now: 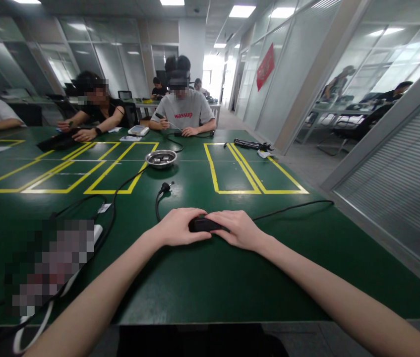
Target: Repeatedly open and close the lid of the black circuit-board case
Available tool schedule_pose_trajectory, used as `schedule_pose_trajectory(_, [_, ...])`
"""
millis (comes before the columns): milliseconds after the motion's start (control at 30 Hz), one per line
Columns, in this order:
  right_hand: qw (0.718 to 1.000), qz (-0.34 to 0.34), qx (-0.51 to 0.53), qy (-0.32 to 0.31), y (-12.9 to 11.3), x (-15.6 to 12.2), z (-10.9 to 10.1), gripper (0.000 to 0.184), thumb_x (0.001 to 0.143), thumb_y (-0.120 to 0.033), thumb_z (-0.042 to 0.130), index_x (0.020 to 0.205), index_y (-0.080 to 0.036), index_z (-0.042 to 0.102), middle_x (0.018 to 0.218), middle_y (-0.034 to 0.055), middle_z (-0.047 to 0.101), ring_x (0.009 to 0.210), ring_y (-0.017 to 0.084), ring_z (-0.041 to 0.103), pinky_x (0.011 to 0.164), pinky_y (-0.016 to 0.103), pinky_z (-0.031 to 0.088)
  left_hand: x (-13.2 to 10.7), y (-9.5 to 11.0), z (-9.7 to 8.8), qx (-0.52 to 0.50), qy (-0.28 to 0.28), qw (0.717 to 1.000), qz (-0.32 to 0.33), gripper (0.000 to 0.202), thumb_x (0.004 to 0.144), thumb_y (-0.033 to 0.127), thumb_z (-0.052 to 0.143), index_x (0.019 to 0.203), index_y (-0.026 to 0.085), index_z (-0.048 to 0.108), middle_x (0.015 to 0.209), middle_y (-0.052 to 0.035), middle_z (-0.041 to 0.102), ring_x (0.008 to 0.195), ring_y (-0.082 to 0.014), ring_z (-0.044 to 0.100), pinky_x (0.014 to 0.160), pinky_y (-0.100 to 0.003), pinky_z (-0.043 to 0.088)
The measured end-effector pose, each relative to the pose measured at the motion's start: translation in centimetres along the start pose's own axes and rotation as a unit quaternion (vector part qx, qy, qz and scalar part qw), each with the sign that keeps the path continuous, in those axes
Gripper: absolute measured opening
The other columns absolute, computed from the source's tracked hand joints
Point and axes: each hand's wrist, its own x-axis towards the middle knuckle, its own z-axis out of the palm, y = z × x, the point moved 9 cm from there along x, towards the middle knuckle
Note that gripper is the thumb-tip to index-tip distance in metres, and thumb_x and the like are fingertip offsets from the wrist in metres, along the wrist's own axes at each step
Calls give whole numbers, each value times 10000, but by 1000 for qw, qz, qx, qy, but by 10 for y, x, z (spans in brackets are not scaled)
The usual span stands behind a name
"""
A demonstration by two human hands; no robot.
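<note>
"Black oblong block, smooth and plastic-looking: where is it exactly?"

"Between the person's two hands, just above or on the glossy dark-green tabletop, near its front edge. I can't tell whether it touches the surface."

"And how do the hands hold it?"

"Both grasp it. The left hand grips its left end, thumb along the near side and fingers over the far side. The right hand wraps the right end the same way. Their fingertips come close together over the far edge."

"Any cables there?"

"Two. A thin black cord curves from behind the left hand to a black mains plug with metal prongs; where it starts is hidden. Another slim black cable stretches from beside the right hand toward the table's right edge."

"What lies beyond?"

"A round, shiny metal bowl with small metallic pieces inside, past the plug. Yellow tape rectangles mark the table on either side of it."

"Anyone opposite?"

"A person in a white T-shirt with red lettering, holding a black-handled tool."
</note>
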Motion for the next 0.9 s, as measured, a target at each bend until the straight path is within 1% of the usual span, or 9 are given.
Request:
schedule_pose_trajectory(133, [998,-24,-53,13,-2,-3,0,333,1051,-265,475,1331,-229,650,1371,144,682,978,249,734,862,404,590,1,-14,9,-142,-47,986,-73,532,1015,607,398,1046,168,696,838,-44,719,711,-193,650,699,-297,463])
schedule_pose_trajectory(200, [998,-21,-53,18,-2,-3,-1,331,1044,-246,476,1321,-238,658,1377,144,676,995,247,726,872,405,589,1,-18,14,-211,-66,972,-78,530,974,640,478,1056,155,675,819,-28,697,669,-169,628,652,-279,464])
schedule_pose_trajectory(267, [999,-8,-32,15,-1,-1,-1,363,1011,-294,565,1363,-234,627,1363,148,677,1081,266,708,909,410,584,3,-19,11,-236,-51,969,-57,484,919,603,601,1079,152,667,907,-41,713,731,-169,637,669,-270,478])
schedule_pose_trajectory(367, [998,62,18,-3,10,0,2,546,914,-400,720,1408,-212,583,1254,134,721,1073,275,713,884,390,590,4,-17,4,-166,-1,986,-20,370,872,483,708,1054,161,684,956,-48,732,833,-194,652,737,-277,490])
schedule_pose_trajectory(533, [987,139,77,11,25,-3,3,219,956,-317,668,1133,-196,709,956,65,746,815,207,704,742,317,563,2,-11,0,9,39,999,-15,362,884,443,720,1164,215,683,1060,-54,755,932,-240,694,789,-297,492])
schedule_pose_trajectory(633, [988,134,74,30,25,-4,-4,242,979,-314,636,1190,-206,683,963,61,724,790,192,682,730,308,553,1,-11,-1,50,35,998,-27,325,928,460,668,1155,229,684,997,-36,763,877,-232,702,755,-289,481])
schedule_pose_trajectory(767, [997,64,9,-32,9,-2,-1,522,950,-372,678,1440,-260,536,1180,85,677,820,195,687,734,322,571,2,-13,3,27,18,999,-24,292,962,482,627,1065,220,703,911,-14,757,799,-208,690,713,-283,475])
schedule_pose_trajectory(833, [997,41,-47,-53,7,-3,2,567,969,-373,647,1503,-287,478,1245,95,647,797,190,690,711,324,573,3,-13,5,17,27,999,-15,309,974,485,610,1084,214,708,963,-32,763,847,-221,696,747,-306,504])
schedule_pose_trajectory(900, [995,50,-77,-40,15,-4,0,528,999,-345,586,1512,-289,471,1232,97,652,791,194,697,705,325,578,2,-10,-1,34,80,996,15,366,974,457,616,1226,198,673,1106,-82,753,993,-257,692,881,-372,531])
